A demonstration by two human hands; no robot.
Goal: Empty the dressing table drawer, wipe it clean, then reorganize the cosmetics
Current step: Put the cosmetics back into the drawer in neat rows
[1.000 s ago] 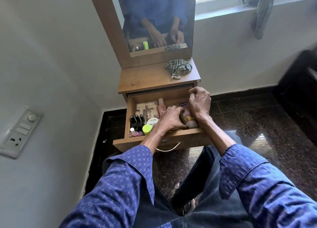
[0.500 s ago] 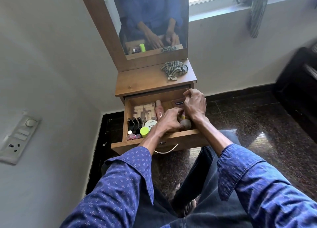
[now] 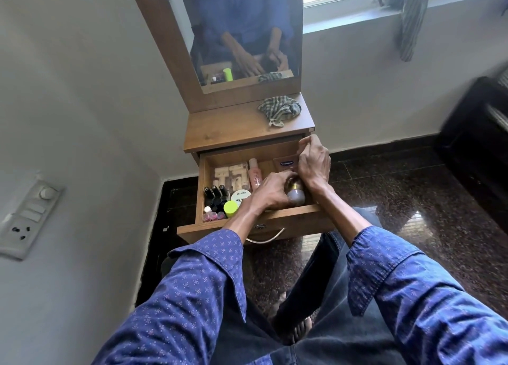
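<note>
The wooden drawer point(image 3: 291, 215) of the dressing table stands pulled out, with cosmetics inside. Black-capped nail polish bottles point(image 3: 216, 192), a white round tub point(image 3: 240, 195) and a neon green cap point(image 3: 230, 208) fill its left side. A pink bottle point(image 3: 254, 175) and a Vaseline tube point(image 3: 286, 164) lie further back. My left hand point(image 3: 270, 193) curls over a grey-capped bottle point(image 3: 296, 195) with a gold band at the front right. My right hand point(image 3: 314, 166) is beside it, fingers curled up by the drawer's back right corner; anything it holds is hidden.
A striped cloth point(image 3: 279, 111) lies crumpled on the table top point(image 3: 225, 132) below the mirror point(image 3: 242, 34). A switch panel point(image 3: 27, 219) is on the left wall. Dark furniture point(image 3: 478, 133) stands at the right. My knees are under the drawer on the dark floor.
Both hands stay in the drawer's right half. My left hand has closed further over the grey-capped bottle, and my right hand's fingers have lifted slightly towards the back corner.
</note>
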